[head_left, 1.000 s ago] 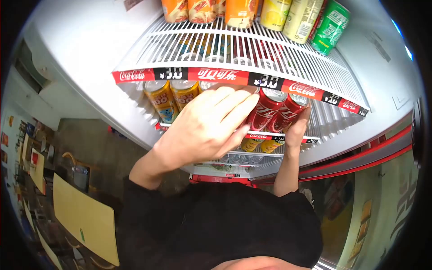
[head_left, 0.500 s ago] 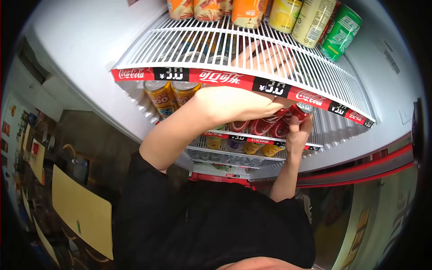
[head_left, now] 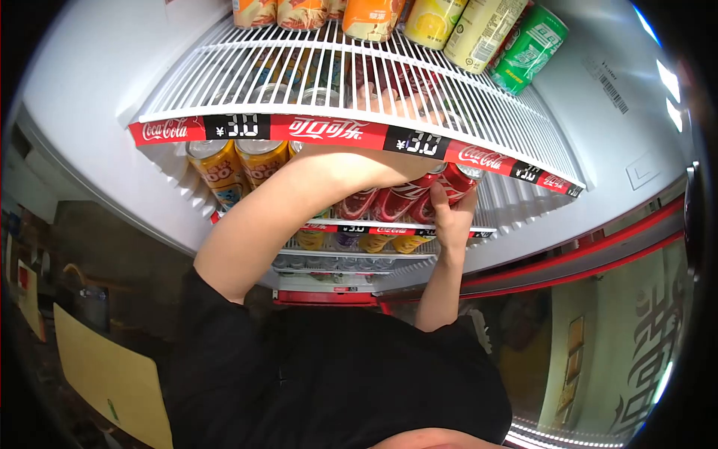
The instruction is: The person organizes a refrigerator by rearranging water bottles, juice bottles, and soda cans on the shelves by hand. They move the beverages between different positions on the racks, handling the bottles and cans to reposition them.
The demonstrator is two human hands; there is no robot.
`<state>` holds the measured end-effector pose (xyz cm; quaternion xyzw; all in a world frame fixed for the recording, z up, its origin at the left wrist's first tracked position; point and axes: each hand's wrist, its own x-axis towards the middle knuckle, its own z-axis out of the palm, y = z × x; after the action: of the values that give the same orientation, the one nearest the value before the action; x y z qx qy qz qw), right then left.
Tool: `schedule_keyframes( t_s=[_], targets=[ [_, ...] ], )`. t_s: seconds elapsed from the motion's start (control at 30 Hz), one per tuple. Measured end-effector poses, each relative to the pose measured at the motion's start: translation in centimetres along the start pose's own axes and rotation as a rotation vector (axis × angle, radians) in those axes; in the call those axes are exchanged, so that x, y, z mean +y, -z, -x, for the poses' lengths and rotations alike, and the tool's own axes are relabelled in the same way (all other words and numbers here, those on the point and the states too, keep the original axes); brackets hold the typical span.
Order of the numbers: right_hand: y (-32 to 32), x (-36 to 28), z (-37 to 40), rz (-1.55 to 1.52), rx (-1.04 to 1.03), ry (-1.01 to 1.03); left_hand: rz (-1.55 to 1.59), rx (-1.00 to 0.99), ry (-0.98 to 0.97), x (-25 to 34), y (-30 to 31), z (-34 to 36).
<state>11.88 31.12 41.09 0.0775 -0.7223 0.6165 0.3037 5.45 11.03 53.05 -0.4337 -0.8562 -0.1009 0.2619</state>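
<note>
My left hand [head_left: 400, 103] reaches in under the top wire shelf and partly shows through its bars, fingers apart over the back of the red cans. My left forearm passes below the shelf's price strip. At the right end of the row, my right hand [head_left: 454, 217] is closed around a red cola can [head_left: 461, 178], thumb on its front and fingers along its right side. More red cans [head_left: 394, 202] stand just left of it, partly covered by my left forearm. Yellow-orange cans [head_left: 258, 161] stand farther left on the same level.
Overhead, the wire shelf [head_left: 247, 71] carries orange cans [head_left: 374, 19], a yellow lemon can [head_left: 434, 22] and a green can [head_left: 529, 51]. Its red price strip [head_left: 325, 129] hangs low over my arms. Lower shelves hold yellow cans [head_left: 374, 243] and other drinks. A table [head_left: 112, 374] stands outside, lower left.
The whole view has shifted, so the fridge and both arms appear farther left. My left fingers have drawn in somewhat under the shelf. My right hand still holds the can at the row's end.
</note>
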Motion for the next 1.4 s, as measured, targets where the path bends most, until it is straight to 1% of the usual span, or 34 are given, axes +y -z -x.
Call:
schedule_keyframes(
  t_s=[0.03,0.13,0.2,0.23,0.27,0.3,0.33,0.37,0.4,0.47,0.5,0.57,0.6,0.7,0.73,0.8,0.83,0.87,0.9,0.93,0.97,1.0,1.03,1.13,1.17,1.27,1.3,1.33,1.4],
  targets=[
    [0.1,0.0,0.0,0.014,0.004,-0.014,-0.037,-0.083,0.046,0.3,0.7,0.0],
    [0.0,0.3,0.2,0.035,0.036,-0.051,0.112,-0.047,-0.149,-1.2,0.6,0.4],
    [0.0,0.7,0.2,0.031,0.059,-0.073,0.156,0.033,-0.046,-0.6,0.5,1.0],
    [-0.1,0.7,0.0,0.046,0.06,0.004,0.152,-0.009,-0.016,-0.4,0.7,0.9],
    [-0.3,0.3,-0.3,0.104,0.073,0.03,0.147,-0.058,0.014,-0.3,0.9,0.9],
    [-0.5,-0.3,-0.4,0.16,0.09,0.047,0.14,0.047,0.014,-0.6,-0.4,1.0],
    [-0.9,-0.5,-0.3,0.213,0.115,0.058,0.133,0.142,0.007,-0.7,-0.3,0.9],
    [-0.8,-0.1,-0.4,0.26,0.139,0.049,0.255,-0.03,-0.088,-1.0,0.3,0.5],
    [-0.7,-0.1,-0.4,0.25,0.137,-0.037,0.274,-0.209,0.001,-0.8,1.5,0.2],
    [-0.7,-0.4,-0.7,0.281,0.128,0.041,0.252,-0.396,0.12,0.5,4.0,-0.4],
    [-0.8,-0.6,-0.6,0.285,0.133,0.037,0.245,-0.419,0.148,0.8,4.5,-0.6],
    [-1.2,-1.0,-0.6,0.296,0.139,0.037,0.233,-0.39,0.165,1.2,3.9,-0.4],
    [-1.4,-0.9,-0.7,0.231,0.141,0.017,0.23,-0.372,0.177,1.6,3.4,-0.2],
    [-0.8,-0.2,-0.8,0.243,0.11,0.0,0.224,-0.316,0.202,2.1,2.1,-0.2],
    [-0.6,0.1,-0.8,0.193,0.114,-0.076,0.222,-0.295,0.204,2.1,1.9,-0.1],
    [0.5,0.2,-1.2,0.407,0.06,-0.104,0.224,-0.239,0.22,2.2,0.9,-0.3],
    [0.4,-2.2,-1.5,0.533,-0.002,-0.127,0.225,-0.203,0.233,2.3,0.2,-0.3],
    [1.2,-2.1,-1.7,0.636,-0.023,-0.012,0.227,-0.322,0.183,1.6,-1.3,-0.3],
    [2.3,-0.8,-2.0,0.609,-0.041,-0.073,0.247,-0.365,0.194,1.5,-0.3,-0.6],
    [3.0,-0.2,-2.2,0.662,-0.045,-0.004,0.269,-0.418,0.203,1.5,1.0,-0.8],
    [3.6,0.4,-2.4,0.715,-0.044,0.066,0.238,-0.405,0.217,1.8,1.4,-0.7],
    [3.7,0.5,-2.6,0.846,-0.03,0.278,0.206,-0.393,0.23,1.9,1.8,-0.6],
    [2.7,0.1,-2.3,0.712,0.064,0.059,0.234,-0.442,0.184,1.6,3.4,-0.8],
    [2.6,0.7,-2.3,0.776,0.179,-0.08,0.279,-0.39,0.174,1.4,1.5,-0.2],
    [2.6,0.7,-2.3,0.733,0.187,-0.105,0.227,-0.329,0.16,1.4,0.4,-0.3],
    [2.7,1.0,-2.3,0.748,0.177,-0.028,0.184,-0.379,0.17,1.4,1.4,-0.6],
    [2.7,1.0,-2.3,0.767,0.171,-0.023,0.271,-0.231,0.151,1.5,1.8,0.2],
    [2.7,1.0,-2.2,0.741,0.185,-0.005,0.243,-0.336,0.168,1.4,3.0,-0.3],
    [2.7,1.0,-2.2,0.69,0.204,0.032,0.273,-0.332,0.119,1.3,3.5,-0.5]
  ],
)
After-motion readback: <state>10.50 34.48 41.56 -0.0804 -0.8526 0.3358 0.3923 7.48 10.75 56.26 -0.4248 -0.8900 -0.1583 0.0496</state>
